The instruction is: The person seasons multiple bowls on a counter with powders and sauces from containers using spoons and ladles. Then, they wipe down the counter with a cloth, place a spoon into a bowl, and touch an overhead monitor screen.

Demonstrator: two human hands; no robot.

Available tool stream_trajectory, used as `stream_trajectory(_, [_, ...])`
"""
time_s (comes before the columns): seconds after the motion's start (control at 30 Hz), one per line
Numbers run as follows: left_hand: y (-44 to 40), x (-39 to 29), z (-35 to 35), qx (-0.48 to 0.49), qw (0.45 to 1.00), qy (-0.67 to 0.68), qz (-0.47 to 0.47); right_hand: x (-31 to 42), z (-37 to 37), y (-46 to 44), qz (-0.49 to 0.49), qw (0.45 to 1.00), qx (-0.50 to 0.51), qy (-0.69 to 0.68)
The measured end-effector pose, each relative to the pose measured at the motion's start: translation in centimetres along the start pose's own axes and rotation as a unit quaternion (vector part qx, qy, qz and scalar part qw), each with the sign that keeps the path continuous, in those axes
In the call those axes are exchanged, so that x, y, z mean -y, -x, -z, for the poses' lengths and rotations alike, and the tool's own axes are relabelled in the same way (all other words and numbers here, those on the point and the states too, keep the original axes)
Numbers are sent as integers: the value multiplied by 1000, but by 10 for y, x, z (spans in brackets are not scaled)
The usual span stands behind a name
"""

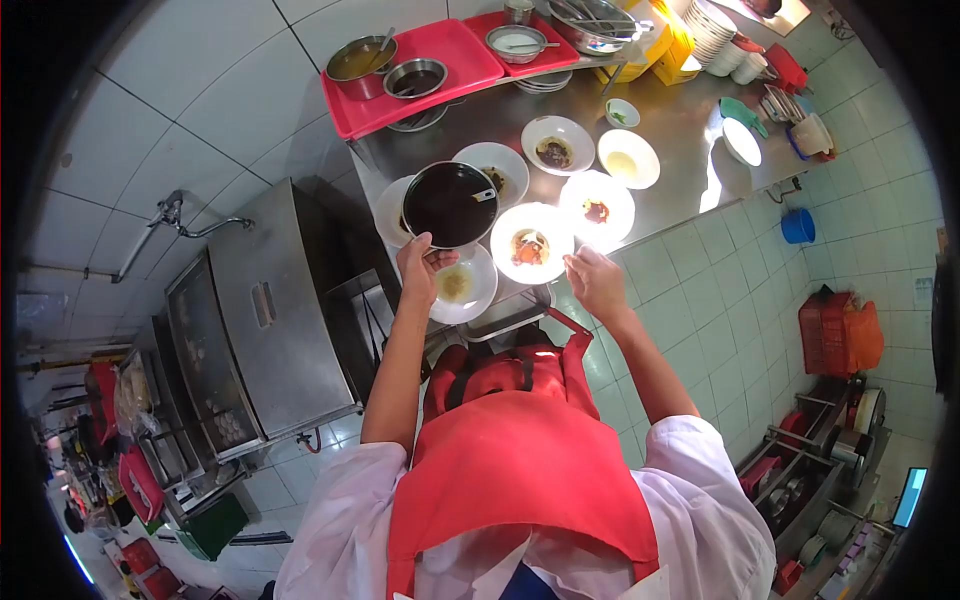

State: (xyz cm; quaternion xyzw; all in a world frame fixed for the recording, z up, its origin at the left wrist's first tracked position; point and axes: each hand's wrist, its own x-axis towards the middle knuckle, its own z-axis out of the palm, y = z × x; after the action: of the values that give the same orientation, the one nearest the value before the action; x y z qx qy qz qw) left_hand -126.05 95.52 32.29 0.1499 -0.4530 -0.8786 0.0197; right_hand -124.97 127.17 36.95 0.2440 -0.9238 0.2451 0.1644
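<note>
My left hand [425, 265] is closed on the near rim of a round metal bowl of dark liquid [450, 205], held above several white bowls. My right hand [597, 283] is pinched at the near right edge of a white bowl with reddish sauce [529, 262]; whatever its fingers grip is too small to make out. Below the left hand sits a white bowl with yellowish contents [480, 292]. Farther right, a white bowl with dark red sauce [598, 235] shines in bright light. Behind them stands a white bowl with dark brown sauce [535, 130].
Along the back, a shelf bears red trays [455, 50] with a metal pot [362, 62] and metal bowls. Stacked white plates [708, 40] and a green cloth [743, 112] lie farther right. A steel cabinet [290, 290] stands left. A blue bucket [798, 226] hangs by the right wall.
</note>
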Motion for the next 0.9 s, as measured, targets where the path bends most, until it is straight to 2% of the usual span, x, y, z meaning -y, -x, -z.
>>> stream_trajectory(0.13, [9,-3,6,-27,999,14,-7,11,10,-2,12,999,-18,27])
stream_trajectory(0.2, [10,-2,10,-38,999,17,-7,16,19,-12,-19,995,-99,-12])
stream_trajectory(0.23, [11,0,13,-38,999,28,-9,25,29,-21,-16,995,-95,-14])
stream_trajectory(0.3, [14,2,17,-41,998,41,-15,44,50,-44,-91,983,-90,-130])
stream_trajectory(0.33, [15,2,16,-46,997,53,-11,57,53,-57,-98,977,-100,-158])
stream_trajectory(0.43, [17,2,16,-57,997,50,-11,90,56,-93,-57,983,-42,-168])
stream_trajectory(0.5, [20,4,18,-63,997,32,-12,93,32,-102,-54,980,-33,-186])
stream_trajectory(0.63, [26,6,23,-70,997,32,-15,98,4,-114,-31,993,21,-115])
stream_trajectory(0.7, [28,7,25,-64,995,72,-8,101,-5,-117,-120,981,55,-140])
stream_trajectory(0.83, [35,1,32,-83,993,85,-23,98,-9,-126,-182,956,114,-198])
stream_trajectory(0.9, [37,-2,36,-93,992,82,-25,100,2,-130,-257,922,138,-256])
